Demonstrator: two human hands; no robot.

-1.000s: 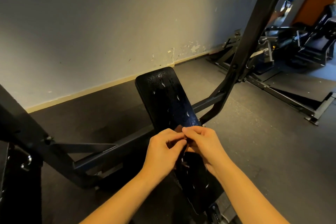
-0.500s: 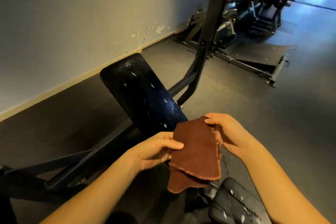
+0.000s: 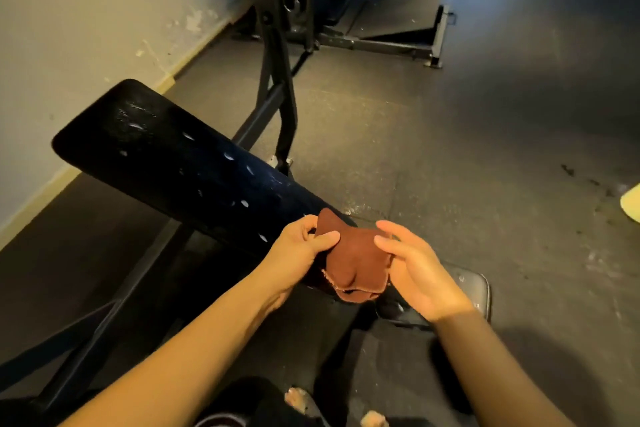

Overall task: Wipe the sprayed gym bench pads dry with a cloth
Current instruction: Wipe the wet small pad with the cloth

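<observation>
cloth [image 3: 353, 253], brown with frayed edges, is held up in the air between both hands, right over the near end of the long black back pad [image 3: 173, 163] and not yet pressed to it. left hand [image 3: 298, 250] pinches the cloth's left side, thumb laid across the top and fingers curled under. right hand [image 3: 415, 270] is at the right edge and looks to pinch it loosely between thumb and forefinger, other fingers nearly straight; grip there is not fully clear. cloth hangs doubled, lower flap drooping. back pad slopes up and away to the left toward the wall [image 3: 86, 10], its surface dotted with pale droplets [image 3: 228, 156] all along, so it reads as unwiped. small seat pad [image 3: 474, 291] sits low under the right hand, a few wet specks on it too. black frame upright [image 3: 277, 80] stands behind the pad on the rubber floor [image 3: 450, 149]. step, as i judge it: readying or folding the cloth, wiping itself not begun. next move calls for one hand to take a flat hold, lay the cloth on the pad's near end and drag it firmly up the length, covering every drop, then do the seat pad.
</observation>
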